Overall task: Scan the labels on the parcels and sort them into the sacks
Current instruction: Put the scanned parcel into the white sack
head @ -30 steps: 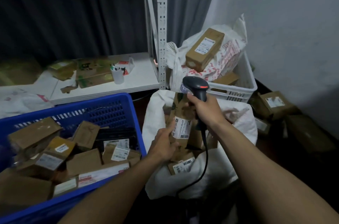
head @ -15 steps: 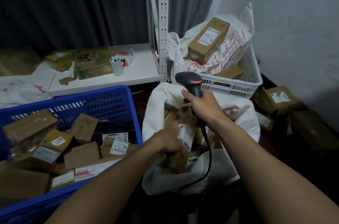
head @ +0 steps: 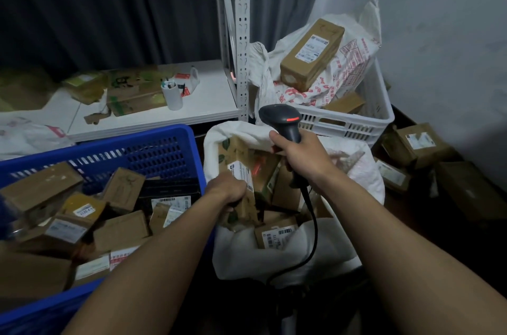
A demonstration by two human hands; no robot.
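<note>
Over the white sack (head: 274, 258), the left hand (head: 227, 189) is gripping a parcel (head: 247, 167), and the right hand (head: 304, 156) is gripping the scanner (head: 279, 118).

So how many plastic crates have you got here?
2. A blue crate at the left, full of parcels, and a white crate at the back right, holding a printed sack with a box on it. More may lie out of view.

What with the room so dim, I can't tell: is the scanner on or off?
On: a red light glows on the head of the scanner, gripped by the right hand.
</note>
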